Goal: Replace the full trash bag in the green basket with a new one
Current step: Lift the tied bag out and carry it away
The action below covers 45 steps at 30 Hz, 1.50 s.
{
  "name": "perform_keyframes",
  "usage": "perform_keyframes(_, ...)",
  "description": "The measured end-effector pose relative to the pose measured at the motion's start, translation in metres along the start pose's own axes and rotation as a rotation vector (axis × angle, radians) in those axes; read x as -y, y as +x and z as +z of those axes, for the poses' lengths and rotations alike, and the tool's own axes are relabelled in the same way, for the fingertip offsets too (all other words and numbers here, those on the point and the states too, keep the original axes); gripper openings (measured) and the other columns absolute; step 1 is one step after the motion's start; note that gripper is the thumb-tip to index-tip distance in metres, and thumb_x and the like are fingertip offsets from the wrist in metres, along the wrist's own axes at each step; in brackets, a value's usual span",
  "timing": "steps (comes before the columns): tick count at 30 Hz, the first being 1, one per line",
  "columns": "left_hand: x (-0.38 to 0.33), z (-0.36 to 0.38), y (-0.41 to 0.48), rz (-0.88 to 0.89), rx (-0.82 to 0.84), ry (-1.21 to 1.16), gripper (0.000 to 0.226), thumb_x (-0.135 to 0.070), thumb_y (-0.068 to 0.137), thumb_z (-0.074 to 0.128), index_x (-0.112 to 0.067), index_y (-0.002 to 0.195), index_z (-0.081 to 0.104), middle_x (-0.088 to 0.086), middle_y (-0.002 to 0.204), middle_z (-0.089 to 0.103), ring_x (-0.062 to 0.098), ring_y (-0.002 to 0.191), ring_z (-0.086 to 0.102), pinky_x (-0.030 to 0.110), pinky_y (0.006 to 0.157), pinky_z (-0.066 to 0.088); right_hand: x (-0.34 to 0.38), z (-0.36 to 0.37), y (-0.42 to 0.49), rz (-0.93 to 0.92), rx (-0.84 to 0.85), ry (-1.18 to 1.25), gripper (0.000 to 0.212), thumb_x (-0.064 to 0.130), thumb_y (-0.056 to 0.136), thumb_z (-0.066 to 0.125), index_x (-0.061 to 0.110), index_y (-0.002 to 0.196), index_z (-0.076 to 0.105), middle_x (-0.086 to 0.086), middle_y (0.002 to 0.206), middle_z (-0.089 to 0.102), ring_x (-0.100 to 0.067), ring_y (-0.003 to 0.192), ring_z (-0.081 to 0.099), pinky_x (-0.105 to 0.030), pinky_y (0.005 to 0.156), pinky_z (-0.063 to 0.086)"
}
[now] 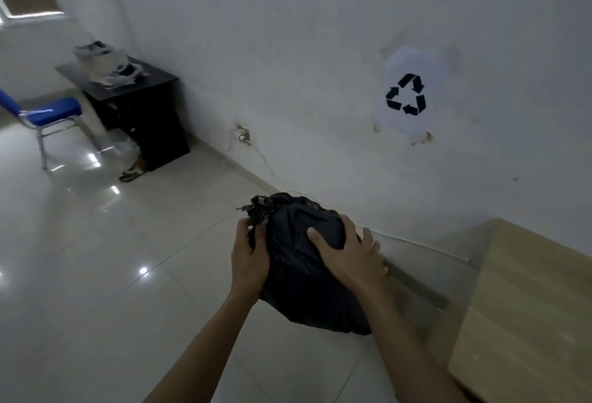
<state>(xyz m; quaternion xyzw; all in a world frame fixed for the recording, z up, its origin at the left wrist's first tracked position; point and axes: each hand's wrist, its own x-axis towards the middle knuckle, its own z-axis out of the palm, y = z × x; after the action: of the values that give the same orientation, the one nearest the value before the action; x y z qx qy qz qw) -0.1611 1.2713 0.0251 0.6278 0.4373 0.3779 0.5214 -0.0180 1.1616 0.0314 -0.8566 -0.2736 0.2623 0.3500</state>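
Observation:
A full black trash bag [307, 277], tied in a knot at its top, is low by the white wall in the head view; whether it rests on the tiled floor I cannot tell. My left hand [250, 258] grips its left side just under the knot, fingers curled into the plastic. My right hand [347, 252] lies spread over the bag's upper right side, fingers fairly straight and pressing on it. The green basket is not in view.
A paper sheet with a recycling symbol [406, 94] hangs on the wall above. A light wooden tabletop [525, 316] juts in at the right. Far left stand a black cabinet [141, 111] with papers and a blue chair [51, 114]. A wall socket [242, 135] feeds a cable along the skirting.

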Motion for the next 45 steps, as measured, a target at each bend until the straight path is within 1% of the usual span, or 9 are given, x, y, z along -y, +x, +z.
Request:
perform_keyframes(4, 0.016, 0.016, 0.059, -0.007, 0.217, -0.004, 0.013, -0.042, 0.103, 0.04, -0.039, 0.104, 0.052, -0.016, 0.1, 0.063, 0.014, 0.1, 0.063, 0.048, 0.091, 0.053, -0.018, 0.022, 0.048, -0.031, 0.011, 0.317, 0.106, 0.093, 0.059, 0.062, 0.062, 0.147, 0.011, 0.007, 0.162, 0.026, -0.025, 0.147, 0.031, -0.052, 0.117, 0.032)
perform_keyframes(11, 0.042, 0.056, 0.146, -0.109, 0.679, -0.013, 0.037, -0.039, 0.096, 0.058, -0.031, 0.131, 0.049, -0.014, 0.118, 0.067, 0.004, 0.106, 0.065, 0.017, 0.076, 0.055, -0.031, 0.021, 0.1, -0.019, -0.15, 0.435, 0.106, 0.077, 0.062, 0.078, 0.06, 0.148, 0.018, 0.018, 0.157, 0.031, -0.012, 0.142, 0.036, -0.046, 0.116, 0.037)
perform_keyframes(16, 0.059, 0.113, 0.197, -0.061, 0.883, 0.044, 0.054, -0.042, 0.088, 0.066, -0.03, 0.136, 0.045, -0.01, 0.129, 0.062, 0.007, 0.116, 0.062, 0.024, 0.089, 0.055, -0.066, 0.015, 0.155, 0.042, -0.214, 0.535, 0.088, 0.07, 0.071, 0.076, 0.061, 0.144, 0.028, 0.018, 0.153, 0.034, -0.01, 0.137, 0.042, -0.041, 0.113, 0.041)
perform_keyframes(21, 0.087, 0.182, 0.254, -0.107, 0.933, -0.006, 0.074, -0.041, 0.079, 0.072, -0.041, 0.14, 0.03, -0.014, 0.134, 0.053, 0.006, 0.12, 0.057, 0.032, 0.096, 0.052, -0.102, 0.005, 0.24, 0.064, -0.289, 0.588, 0.067, 0.064, 0.089, 0.055, 0.043, 0.15, 0.035, 0.014, 0.152, 0.04, -0.008, 0.137, 0.044, -0.026, 0.107, 0.044)
perform_keyframes(26, 0.169, 0.26, 0.305, -0.04, 0.988, 0.086, 0.051, -0.043, 0.09, 0.062, -0.03, 0.138, 0.05, -0.019, 0.128, 0.059, -0.01, 0.107, 0.057, 0.008, 0.078, 0.052, -0.171, 0.029, 0.337, 0.071, -0.378, 0.594, 0.061, 0.06, 0.093, 0.055, 0.042, 0.148, 0.038, 0.011, 0.149, 0.043, -0.009, 0.134, 0.046, -0.035, 0.11, 0.045)
perform_keyframes(33, 0.355, 0.335, 0.339, -0.034, 0.978, 0.149, 0.063, -0.052, 0.082, 0.066, -0.031, 0.14, 0.048, -0.019, 0.127, 0.059, -0.013, 0.103, 0.055, 0.005, 0.078, 0.049, -0.311, 0.119, 0.439, 0.07, -0.408, 0.522, 0.064, 0.069, 0.087, 0.055, 0.05, 0.145, 0.038, 0.016, 0.15, 0.041, -0.005, 0.135, 0.043, -0.04, 0.115, 0.039)
perform_keyframes(38, 0.487, 0.371, 0.35, -0.012, 0.974, 0.197, 0.078, -0.056, 0.078, 0.067, -0.029, 0.145, 0.041, -0.015, 0.131, 0.056, 0.007, 0.117, 0.055, 0.022, 0.096, 0.047, -0.41, 0.198, 0.487, 0.093, -0.407, 0.517, 0.064, 0.07, 0.087, 0.054, 0.052, 0.146, 0.036, 0.018, 0.15, 0.041, -0.004, 0.134, 0.043, -0.038, 0.114, 0.04)
perform_keyframes(42, 0.56, 0.385, 0.35, 0.052, 1.017, 0.236, 0.074, -0.052, 0.081, 0.064, -0.03, 0.146, 0.036, -0.017, 0.129, 0.052, 0.004, 0.117, 0.052, 0.026, 0.104, 0.045, -0.471, 0.253, 0.512, 0.11, -0.36, 0.515, 0.069, 0.069, 0.087, 0.057, 0.05, 0.148, 0.034, 0.019, 0.149, 0.043, -0.003, 0.132, 0.045, -0.033, 0.113, 0.039)
perform_keyframes(45, 0.601, 0.385, 0.351, 0.194, 1.055, 0.313, 0.062, -0.042, 0.086, 0.068, -0.031, 0.139, 0.04, -0.021, 0.125, 0.052, -0.012, 0.105, 0.05, 0.008, 0.093, 0.044, -0.503, 0.282, 0.525, 0.101, -0.333, 0.449, 0.069, 0.066, 0.089, 0.057, 0.047, 0.15, 0.031, 0.017, 0.148, 0.043, -0.006, 0.134, 0.045, -0.031, 0.112, 0.039)
